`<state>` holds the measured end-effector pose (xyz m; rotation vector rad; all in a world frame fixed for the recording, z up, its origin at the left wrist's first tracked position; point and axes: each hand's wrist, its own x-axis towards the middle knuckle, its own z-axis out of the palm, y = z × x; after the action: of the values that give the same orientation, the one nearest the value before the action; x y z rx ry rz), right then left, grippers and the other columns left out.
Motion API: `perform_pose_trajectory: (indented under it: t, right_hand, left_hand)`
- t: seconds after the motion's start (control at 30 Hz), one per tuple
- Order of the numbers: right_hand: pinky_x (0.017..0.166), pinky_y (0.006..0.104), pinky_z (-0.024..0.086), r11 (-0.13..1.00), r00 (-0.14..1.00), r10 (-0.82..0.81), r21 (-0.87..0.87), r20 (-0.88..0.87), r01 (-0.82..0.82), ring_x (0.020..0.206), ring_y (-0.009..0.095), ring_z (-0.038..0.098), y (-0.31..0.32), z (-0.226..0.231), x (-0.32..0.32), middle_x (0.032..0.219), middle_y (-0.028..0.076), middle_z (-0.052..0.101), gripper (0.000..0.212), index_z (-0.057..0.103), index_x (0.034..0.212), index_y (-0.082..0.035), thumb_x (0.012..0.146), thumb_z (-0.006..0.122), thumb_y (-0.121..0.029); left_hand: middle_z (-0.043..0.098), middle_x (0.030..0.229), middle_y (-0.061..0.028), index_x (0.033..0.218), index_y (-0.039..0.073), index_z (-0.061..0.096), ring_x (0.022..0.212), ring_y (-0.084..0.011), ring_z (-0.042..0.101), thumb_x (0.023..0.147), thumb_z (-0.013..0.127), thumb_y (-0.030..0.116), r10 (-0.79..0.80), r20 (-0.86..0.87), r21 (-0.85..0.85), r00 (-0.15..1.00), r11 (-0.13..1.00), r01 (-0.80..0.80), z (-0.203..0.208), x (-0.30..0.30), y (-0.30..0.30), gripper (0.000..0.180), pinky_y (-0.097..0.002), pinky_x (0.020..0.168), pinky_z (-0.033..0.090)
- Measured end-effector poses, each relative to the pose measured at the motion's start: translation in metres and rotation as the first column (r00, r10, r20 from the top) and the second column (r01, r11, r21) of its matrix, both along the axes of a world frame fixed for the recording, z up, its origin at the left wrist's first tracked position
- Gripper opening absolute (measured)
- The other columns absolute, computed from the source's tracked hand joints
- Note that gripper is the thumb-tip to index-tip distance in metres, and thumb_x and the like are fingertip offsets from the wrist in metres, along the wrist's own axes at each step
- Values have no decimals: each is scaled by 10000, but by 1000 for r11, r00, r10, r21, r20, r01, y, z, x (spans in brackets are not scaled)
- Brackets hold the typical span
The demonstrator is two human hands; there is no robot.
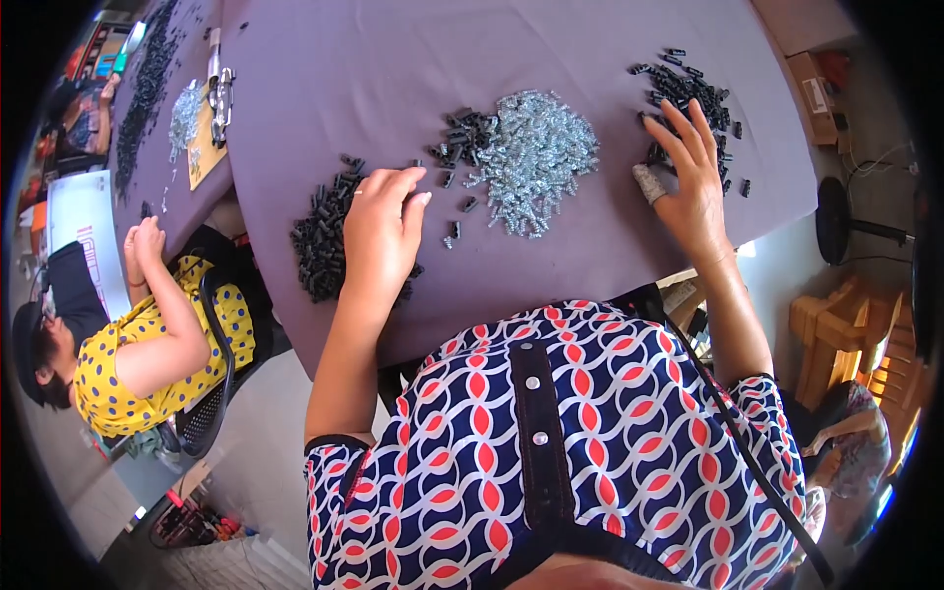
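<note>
My left hand (382, 228) is over the table beside the left pile of small black plastic tubes (323, 241). Its fingers are bent, with thumb and index fingertips close together. A short black piece (417, 163) shows right at the fingertips; whether it is gripped or lies behind them is unclear. My right hand (691, 192) reaches over another pile of black tubes (726, 106), fingers apart, and a whitish wrap covers its thumb. Between my hands is a heap of small silvery coil springs (539, 157). A smaller cluster of black pieces (466, 136) touches its left side.
A few loose black pieces (470, 204) lie in front of the springs on the purple-grey cloth (551, 270). At left, a person in a yellow dotted top (162, 339) sits at another table with black parts and springs. A cardboard box (814, 96) stands beyond the right edge.
</note>
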<state>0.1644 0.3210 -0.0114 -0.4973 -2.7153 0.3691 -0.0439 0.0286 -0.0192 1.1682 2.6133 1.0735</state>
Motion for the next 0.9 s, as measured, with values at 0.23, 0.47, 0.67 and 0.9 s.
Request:
perform_pose_trajectory:
  t: [0.23, 0.47, 0.67, 0.9]
  right_hand:
    - [1185, 596, 275, 926, 929, 367, -81, -34, -369, 1490, 401, 275, -37, 8, -9, 1481, 127, 497, 514, 729, 1082, -64, 584, 666, 44]
    - [1197, 559, 267, 945, 949, 315, -90, -14, -315, 1498, 413, 252, -35, 0, -5, 1498, 131, 483, 472, 727, 1124, -84, 667, 695, 32]
    - [1175, 553, 314, 931, 930, 364, -54, 58, -361, 1496, 407, 266, -34, 1, -4, 1499, 132, 484, 449, 735, 1109, -84, 672, 727, 17]
    - [1173, 547, 320, 930, 932, 362, -73, 23, -360, 1495, 407, 269, -36, 2, -8, 1500, 130, 482, 414, 746, 1072, -72, 670, 723, 23]
  left_hand:
    - [656, 929, -115, 961, 25, 672, 888, -324, 636, 848, 703, 59, -100, -119, -69, 988, 993, 93, 1, 3, 3, 122, -406, 785, 516]
    - [661, 935, -120, 967, 29, 684, 879, -332, 643, 855, 690, 52, -77, -31, -26, 997, 997, 76, 1, 9, -7, 115, -397, 782, 518]
    - [661, 953, -129, 1013, 25, 687, 875, -335, 645, 860, 683, 49, -98, 24, 12, 995, 995, 98, 6, 18, 0, 155, -401, 777, 521]
    - [655, 907, -121, 991, 16, 689, 807, -294, 640, 841, 714, 38, -190, -86, -32, 978, 982, 188, 3, 20, 15, 154, -369, 732, 511]
